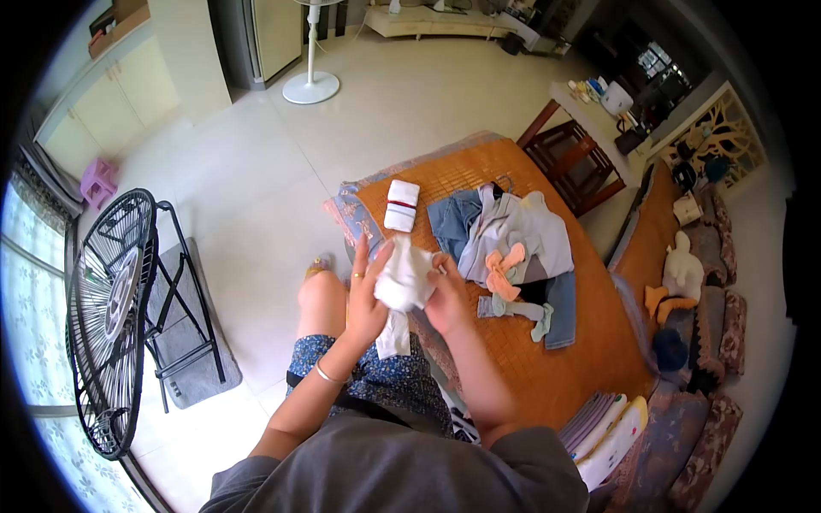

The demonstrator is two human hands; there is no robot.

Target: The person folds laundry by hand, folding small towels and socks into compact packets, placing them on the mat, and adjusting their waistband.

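A crumpled white cloth (402, 278) is held up between my two hands, above my lap, and one end hangs down over the patterned shorts. My left hand (368, 295), with a ring and a bracelet, grips its left side with some fingers raised. My right hand (446, 295) pinches its right edge. Just beyond the cloth, a folded white bundle with a red stripe (402, 205) lies on the brown mat (505, 376). To its right is a loose pile of clothes (522, 235) with grey and denim pieces, and orange and pale green bands (505, 272) lie on it.
Folded fabrics (603, 427) lie at the mat's near right. A sofa with cushions and a plush toy (684, 265) runs along the right. A black woven chair (115, 316) stands left, a fan base (310, 87) and wooden chair (573, 154) farther off.
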